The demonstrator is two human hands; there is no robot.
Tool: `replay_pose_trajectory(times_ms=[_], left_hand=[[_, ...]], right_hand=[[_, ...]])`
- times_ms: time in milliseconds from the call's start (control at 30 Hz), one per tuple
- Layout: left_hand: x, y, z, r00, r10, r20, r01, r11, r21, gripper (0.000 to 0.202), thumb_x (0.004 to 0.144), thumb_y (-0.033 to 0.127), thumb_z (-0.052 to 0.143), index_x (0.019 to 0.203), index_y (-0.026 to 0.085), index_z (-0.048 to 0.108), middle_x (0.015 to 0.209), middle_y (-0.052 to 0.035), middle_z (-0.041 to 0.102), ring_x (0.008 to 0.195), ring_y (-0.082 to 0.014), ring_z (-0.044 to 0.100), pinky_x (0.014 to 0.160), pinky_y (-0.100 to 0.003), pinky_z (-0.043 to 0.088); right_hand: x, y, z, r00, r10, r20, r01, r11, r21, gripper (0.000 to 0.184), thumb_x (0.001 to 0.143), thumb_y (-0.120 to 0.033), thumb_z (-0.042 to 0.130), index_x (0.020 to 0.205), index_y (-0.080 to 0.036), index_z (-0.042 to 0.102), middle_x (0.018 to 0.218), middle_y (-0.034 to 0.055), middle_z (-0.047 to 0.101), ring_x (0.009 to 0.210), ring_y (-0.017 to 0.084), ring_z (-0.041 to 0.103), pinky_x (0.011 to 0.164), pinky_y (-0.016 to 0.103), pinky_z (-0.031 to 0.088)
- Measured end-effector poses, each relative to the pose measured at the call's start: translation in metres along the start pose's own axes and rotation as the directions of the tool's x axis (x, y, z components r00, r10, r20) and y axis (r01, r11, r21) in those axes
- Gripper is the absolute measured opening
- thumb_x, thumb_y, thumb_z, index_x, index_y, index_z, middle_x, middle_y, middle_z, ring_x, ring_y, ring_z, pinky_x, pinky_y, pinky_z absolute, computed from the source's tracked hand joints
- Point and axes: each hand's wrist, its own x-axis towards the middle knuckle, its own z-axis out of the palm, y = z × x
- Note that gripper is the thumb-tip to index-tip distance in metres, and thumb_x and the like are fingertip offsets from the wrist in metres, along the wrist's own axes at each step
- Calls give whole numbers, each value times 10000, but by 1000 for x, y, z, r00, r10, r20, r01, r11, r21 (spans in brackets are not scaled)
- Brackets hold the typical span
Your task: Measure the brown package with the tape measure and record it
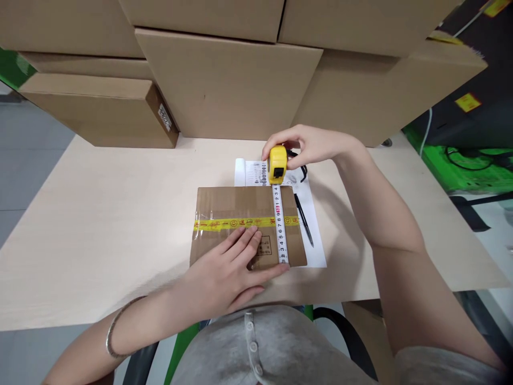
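Cardboard box under left hand

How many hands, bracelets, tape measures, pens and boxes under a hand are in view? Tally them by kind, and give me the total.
Hands: 2 (left hand, right hand)
Bracelet: 1
Tape measure: 1
Pen: 1
Box under a hand: 1
Total: 6

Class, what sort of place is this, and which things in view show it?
Probably a packing or storage workspace: large cardboard boxes stand along the back of a pale tabletop, a smaller carton bears printed yellow tape, and a tape measure is drawn out across it.
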Motion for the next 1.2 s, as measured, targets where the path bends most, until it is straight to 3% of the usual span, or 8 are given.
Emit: replay_pose_trajectory(times_ms=[300, 467, 700, 867, 967, 1033, 1100, 1200], left_hand=[[2, -1, -2, 1000, -4, -6, 3, 1000, -14, 556, 1074, 479, 411, 1607, 322, 386, 1417, -240, 625, 1349, -389, 615, 1046, -546, 543], [3, -1, -2, 1000, -11, -13, 10, 999, -34, 534, 1070, 477, 428, 1582, 329, 435, 1398, -237, 633, 1339, -386, 622, 1042, -545, 546], [2, 0, -1, 1000, -10, -4, 10, 1000, -12, 581, 1048, 492, 479, 1603, 351, 383, 1425, -218, 600, 1368, -376, 585, 1046, -554, 548], [2, -3, -3, 1000, -6, -24, 5, 999, -34, 546, 1037, 450, 515, 1568, 338, 452, 1337, -182, 641, 1275, -358, 637, 1036, -569, 556], [0, -3, -2, 995, 82, -61, -86, 994, -68, 521, 1012, 331, 559, 1530, 330, 503, 1212, -121, 691, 1188, -285, 669, 1065, -532, 561], [-3, -1, -3, 977, 140, -160, -156, 983, -96, 508, 967, 264, 619, 1466, 341, 561, 1168, -80, 701, 1148, -236, 670, 1077, -470, 575], [-8, 1, -6, 935, 126, -331, -179, 974, -136, 405, 929, 251, 666, 1322, 346, 649, 1119, -34, 691, 1106, -199, 660, 1075, -414, 592], [-21, -4, -12, 822, -83, -563, -79, 963, -258, 248, 938, 263, 611, 1169, 313, 684, 1096, -19, 641, 1065, -186, 641, 1007, -392, 633]], right_hand=[[8, 22, 11, 1000, 17, -14, -14, 990, 138, 427, 674, -127, 634, 1069, -256, 733, 1088, 7, 735, 978, 190, 652, 858, 353, 521], [6, 22, 12, 1000, 15, -25, -11, 986, 166, 423, 666, -136, 631, 1064, -249, 717, 1107, 8, 731, 1009, 194, 650, 887, 361, 518], [-12, -17, 15, 999, 2, -35, -2, 1000, 8, 409, 734, -125, 625, 1126, -229, 677, 1140, 16, 704, 1019, 185, 642, 885, 338, 506], [-35, -55, 57, 991, -85, 103, 93, 993, -73, 386, 745, -113, 653, 1116, -220, 650, 1097, 41, 680, 981, 192, 634, 857, 337, 501], [-51, -75, 85, 986, -95, 134, 108, 990, -92, 332, 787, -154, 664, 1115, -196, 634, 1048, 56, 663, 878, 176, 610, 751, 310, 485], [-60, -83, 96, 986, -86, 143, 101, 990, -96, 288, 803, -164, 660, 1089, -188, 638, 1035, 62, 652, 845, 170, 594, 702, 298, 469], [-70, -84, 100, 986, -67, 151, 79, 994, -76, 303, 773, -128, 665, 1069, -191, 641, 1050, 65, 644, 863, 173, 598, 709, 298, 474], [-84, -74, 94, 995, -70, 66, 68, 997, 29, 405, 709, -71, 692, 1086, -210, 642, 1098, 61, 648, 947, 187, 628, 793, 311, 502]])
